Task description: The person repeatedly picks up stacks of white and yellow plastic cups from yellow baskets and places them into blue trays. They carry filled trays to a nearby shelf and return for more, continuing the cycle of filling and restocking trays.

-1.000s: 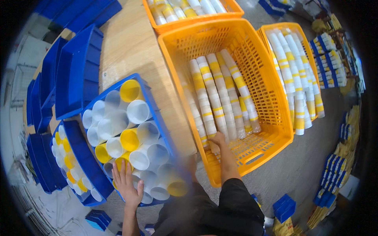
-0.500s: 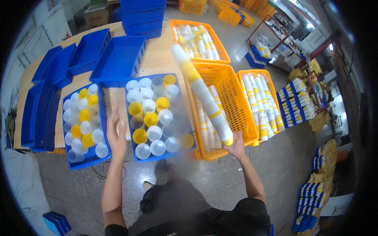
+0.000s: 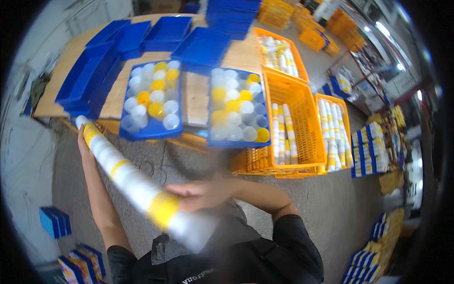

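A long stack of nested white and yellow cups (image 3: 124,171) slants across in front of my body, its lower end blurred. Round its far upper end is my left hand (image 3: 83,144). My right hand (image 3: 202,193), smeared by motion, has its fingers against the stack at a yellow band closer to me. Beyond the stack, a blue tray (image 3: 150,134) holds upright white and yellow cups. A second blue tray (image 3: 239,144) to its right holds more cups the same way.
To the right, a large orange crate (image 3: 302,137) holds several cup stacks. Smaller orange crates, one behind (image 3: 258,40) and one at its right (image 3: 350,137), are full of stacks. Blue trays (image 3: 201,49) without cups sit on the wooden table (image 3: 196,92).
The cup stack has swung from above the orange crate to the left, in front of my body. My left hand has gone from open to gripping its far end. The view has shifted left.
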Available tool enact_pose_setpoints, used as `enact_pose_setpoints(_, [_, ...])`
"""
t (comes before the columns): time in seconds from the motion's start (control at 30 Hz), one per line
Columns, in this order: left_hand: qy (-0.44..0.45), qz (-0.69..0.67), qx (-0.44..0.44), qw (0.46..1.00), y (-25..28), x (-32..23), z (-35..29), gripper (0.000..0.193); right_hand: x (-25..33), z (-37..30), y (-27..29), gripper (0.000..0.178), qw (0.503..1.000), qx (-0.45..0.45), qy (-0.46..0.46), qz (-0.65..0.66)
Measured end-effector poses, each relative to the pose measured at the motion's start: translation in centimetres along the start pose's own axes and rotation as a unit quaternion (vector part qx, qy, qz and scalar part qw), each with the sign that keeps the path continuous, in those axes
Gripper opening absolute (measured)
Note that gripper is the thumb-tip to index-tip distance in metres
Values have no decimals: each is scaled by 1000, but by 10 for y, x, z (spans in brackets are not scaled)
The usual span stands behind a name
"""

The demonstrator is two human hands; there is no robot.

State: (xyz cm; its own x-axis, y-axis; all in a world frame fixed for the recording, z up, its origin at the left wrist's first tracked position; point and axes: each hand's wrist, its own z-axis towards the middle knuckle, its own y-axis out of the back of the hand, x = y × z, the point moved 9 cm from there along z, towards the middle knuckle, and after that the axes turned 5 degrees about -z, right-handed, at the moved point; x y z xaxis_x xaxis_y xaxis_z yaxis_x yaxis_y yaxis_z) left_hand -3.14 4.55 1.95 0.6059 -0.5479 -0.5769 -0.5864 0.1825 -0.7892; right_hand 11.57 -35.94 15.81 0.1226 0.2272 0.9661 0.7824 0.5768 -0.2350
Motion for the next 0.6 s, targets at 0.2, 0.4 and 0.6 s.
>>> enact_pose_setpoints(0.2, [177,-186,-172,951,43,25,-114,72,-3,134,21,51,960,-114,252,52])
enact_pose_setpoints(0.4, [194,105,-86,971,-75,76,-210,58,-80,214,139,61,874,-323,56,358])
enact_pose_setpoints(0.6, [162,142,-102,971,-108,25,-192,58,-2,155,256,59,816,-497,41,-292])
